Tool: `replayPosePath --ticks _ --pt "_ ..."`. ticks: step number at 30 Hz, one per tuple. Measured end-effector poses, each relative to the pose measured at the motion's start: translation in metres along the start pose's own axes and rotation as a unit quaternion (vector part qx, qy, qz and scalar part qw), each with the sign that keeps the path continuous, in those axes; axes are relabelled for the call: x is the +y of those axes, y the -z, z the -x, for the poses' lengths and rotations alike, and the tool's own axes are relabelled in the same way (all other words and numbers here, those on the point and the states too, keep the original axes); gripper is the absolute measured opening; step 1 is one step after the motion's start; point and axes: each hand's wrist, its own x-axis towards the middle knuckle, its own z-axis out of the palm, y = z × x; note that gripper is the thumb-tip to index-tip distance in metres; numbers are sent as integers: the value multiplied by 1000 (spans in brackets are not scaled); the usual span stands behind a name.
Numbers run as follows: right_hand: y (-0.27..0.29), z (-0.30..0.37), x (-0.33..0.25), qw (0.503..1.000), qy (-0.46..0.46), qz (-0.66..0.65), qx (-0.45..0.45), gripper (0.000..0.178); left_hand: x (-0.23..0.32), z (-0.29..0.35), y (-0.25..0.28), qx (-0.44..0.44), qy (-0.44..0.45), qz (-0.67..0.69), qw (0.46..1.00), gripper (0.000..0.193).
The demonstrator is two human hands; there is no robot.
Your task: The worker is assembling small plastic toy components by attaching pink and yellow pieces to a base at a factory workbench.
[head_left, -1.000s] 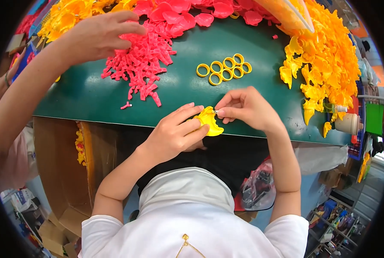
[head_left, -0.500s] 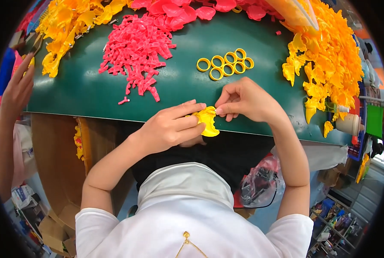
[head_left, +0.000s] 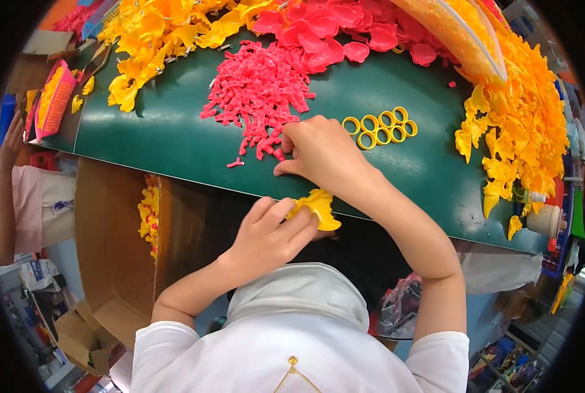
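Left hand (head_left: 266,230): grip closed on one yellow plastic shell (head_left: 321,208). Right hand (head_left: 325,154): grip part-open, nothing visibly held, beside pink Y-shaped pieces (head_left: 256,88) toward eleven o'clock, heap left loose.

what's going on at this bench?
A person holds a curved yellow piece in their left hand, at the near edge of the green table. Their right hand is at the near end of a pile of small pink pieces; whether it has hold of one isn't clear. Eight yellow rings lie grouped to the right of the pile.
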Motion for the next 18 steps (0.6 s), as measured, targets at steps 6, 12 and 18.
replayPosePath --ticks 6,12,18 --pt "17 22 10 999 -13 24 27 13 -7 5 5 -5 47 -15 999 25" --pt "32 81 20 994 -70 3 79 10 -10 -15 -15 37 25 76 996 27" --pt "10 126 9 976 -13 134 171 31 -10 -23 -22 22 29 90 995 27"
